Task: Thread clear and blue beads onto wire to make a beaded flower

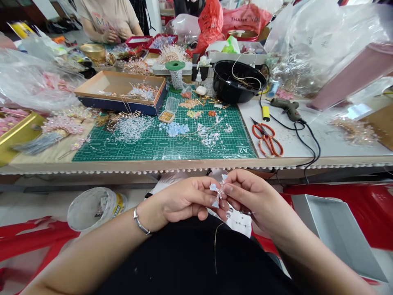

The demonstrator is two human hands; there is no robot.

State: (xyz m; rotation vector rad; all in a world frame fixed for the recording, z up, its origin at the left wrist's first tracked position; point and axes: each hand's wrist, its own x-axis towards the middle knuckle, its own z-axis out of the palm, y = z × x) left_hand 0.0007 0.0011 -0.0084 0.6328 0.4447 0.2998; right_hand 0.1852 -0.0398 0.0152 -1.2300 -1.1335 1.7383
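Observation:
Between my two hands, in front of the table edge, is a small beaded flower spray (218, 191) with pale blue petals and clear beads. My left hand (187, 200) pinches its left side between thumb and fingers. From the right, my right hand (250, 192) closes thumb and fingertips on the spray. A thin wire (215, 250) hangs below the hands against the dark clothing. Beyond them, a green cutting mat (147, 151) carries light blue petals (176, 129), white flower pieces (210, 133) and a pile of clear beads (132, 128).
Orange-handled scissors (267, 138) and a glue gun (287, 108) with a trailing cable lie right of the mat. A black bowl (224, 84) and an open box (116, 104) stand behind. A white bucket (92, 209) sits below left. Across the table is another person (107, 18).

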